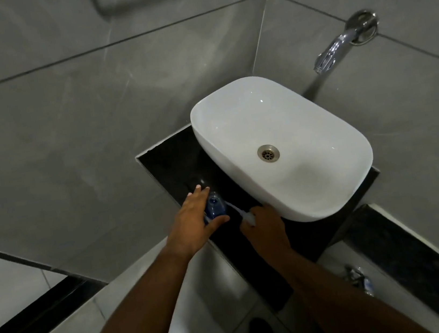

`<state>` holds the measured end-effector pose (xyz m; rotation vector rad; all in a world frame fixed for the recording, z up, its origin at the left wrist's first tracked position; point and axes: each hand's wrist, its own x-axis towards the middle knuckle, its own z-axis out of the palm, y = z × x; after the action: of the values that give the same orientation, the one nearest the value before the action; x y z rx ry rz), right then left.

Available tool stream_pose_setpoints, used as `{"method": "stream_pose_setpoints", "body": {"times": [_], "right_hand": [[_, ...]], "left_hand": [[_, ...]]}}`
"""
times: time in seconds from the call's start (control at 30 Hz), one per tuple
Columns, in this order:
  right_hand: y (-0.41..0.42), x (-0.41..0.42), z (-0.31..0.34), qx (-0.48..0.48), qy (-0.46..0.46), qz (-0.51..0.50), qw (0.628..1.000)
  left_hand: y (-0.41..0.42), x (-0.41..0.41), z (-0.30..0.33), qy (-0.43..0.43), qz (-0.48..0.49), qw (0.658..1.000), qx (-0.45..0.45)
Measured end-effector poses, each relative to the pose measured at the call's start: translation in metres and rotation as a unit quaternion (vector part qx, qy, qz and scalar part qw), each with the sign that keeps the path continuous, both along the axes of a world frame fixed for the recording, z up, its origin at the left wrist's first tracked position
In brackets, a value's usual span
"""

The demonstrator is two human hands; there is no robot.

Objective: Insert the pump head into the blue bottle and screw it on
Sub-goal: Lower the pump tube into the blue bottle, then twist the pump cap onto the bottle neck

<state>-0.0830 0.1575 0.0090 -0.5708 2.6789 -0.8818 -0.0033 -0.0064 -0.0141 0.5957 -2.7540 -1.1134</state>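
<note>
A small blue bottle [215, 206] stands on the black counter [173, 164] left of the basin, its open mouth facing up. My left hand [196, 220] wraps around it from the left, thumb at its near side. The white pump head [248, 217] is pinched in my right hand [266, 230], just right of the bottle. Its thin white tube [232, 206] slants up and left toward the bottle's mouth, with the tip at or near the opening. Most of the pump head is hidden by my fingers.
A white oval basin [314, 189] with a metal drain [268, 153] fills the counter's right side. A chrome tap [337, 51] juts from the grey tiled wall above it. Below the counter are floor tiles, dark shoes and a small object [363, 281] on a black ledge.
</note>
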Motion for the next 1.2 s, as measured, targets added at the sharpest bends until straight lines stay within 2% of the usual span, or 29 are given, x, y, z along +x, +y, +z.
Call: {"method": "stream_pose_setpoints", "body": {"times": [0.1, 0.23, 0.3, 0.4, 0.53, 0.73, 0.9, 1.1, 1.2], "right_hand": [[0.0, 0.0, 0.018, -0.077, 0.003, -0.027, 0.997], [-0.002, -0.005, 0.056, -0.096, 0.083, 0.013, 0.992], [-0.007, -0.016, 0.08, -0.083, 0.127, 0.059, 0.987], [-0.017, -0.031, 0.115, -0.053, 0.141, 0.147, 0.978], [-0.03, -0.035, 0.141, -0.015, 0.185, 0.265, 0.946], [-0.056, -0.039, 0.142, 0.021, 0.184, 0.31, 0.932], [-0.071, -0.038, 0.156, 0.041, 0.171, 0.346, 0.922], [-0.079, -0.032, 0.137, 0.156, 0.122, 0.348, 0.916], [-0.089, -0.033, 0.114, 0.228, 0.068, 0.35, 0.906]], "left_hand": [[0.0, 0.001, 0.002, -0.002, 0.007, 1.0, 0.01], [0.001, 0.0, 0.003, -0.002, 0.017, 0.999, 0.027], [0.001, -0.001, 0.003, -0.002, 0.016, 1.0, 0.02], [0.0, -0.003, 0.003, -0.01, 0.006, 0.999, -0.032], [-0.004, -0.003, -0.006, -0.022, -0.016, 0.994, -0.107], [-0.008, -0.005, -0.013, -0.011, -0.028, 0.99, -0.139], [-0.008, -0.004, -0.014, 0.001, -0.03, 0.994, -0.103], [-0.006, -0.004, -0.017, 0.016, -0.024, 0.996, -0.09], [-0.005, -0.005, -0.02, 0.018, -0.022, 0.994, -0.101]]}}
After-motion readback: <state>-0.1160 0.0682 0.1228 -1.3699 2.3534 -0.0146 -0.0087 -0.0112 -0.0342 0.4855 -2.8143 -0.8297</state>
